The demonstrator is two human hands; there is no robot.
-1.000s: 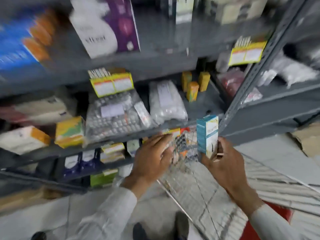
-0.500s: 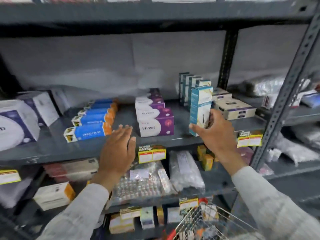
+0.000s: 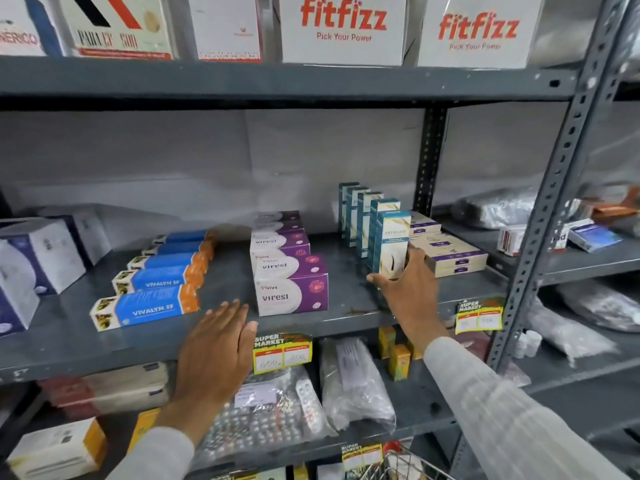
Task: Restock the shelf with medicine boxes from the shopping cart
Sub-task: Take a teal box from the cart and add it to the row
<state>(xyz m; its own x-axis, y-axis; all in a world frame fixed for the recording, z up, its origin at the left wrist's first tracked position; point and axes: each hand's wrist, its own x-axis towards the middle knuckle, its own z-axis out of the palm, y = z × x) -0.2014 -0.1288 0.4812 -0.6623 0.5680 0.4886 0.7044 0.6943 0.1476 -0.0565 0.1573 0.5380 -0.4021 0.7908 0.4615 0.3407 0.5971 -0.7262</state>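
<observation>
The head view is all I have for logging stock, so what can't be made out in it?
- Shopping cart: cut off by the bottom edge; contents unseen.
- Price tags: handwritten figures too faint to read.
- Teal box base: covered by the right hand, so whether it rests on the shelf is unclear.
- Teal row behind it: each box hides the next; labels unreadable.

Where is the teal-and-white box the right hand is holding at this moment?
In the head view, the teal-and-white box stands upright on the middle shelf, right of centre, at the front of the teal row, left of the cream boxes, gripped by the right hand.
</observation>
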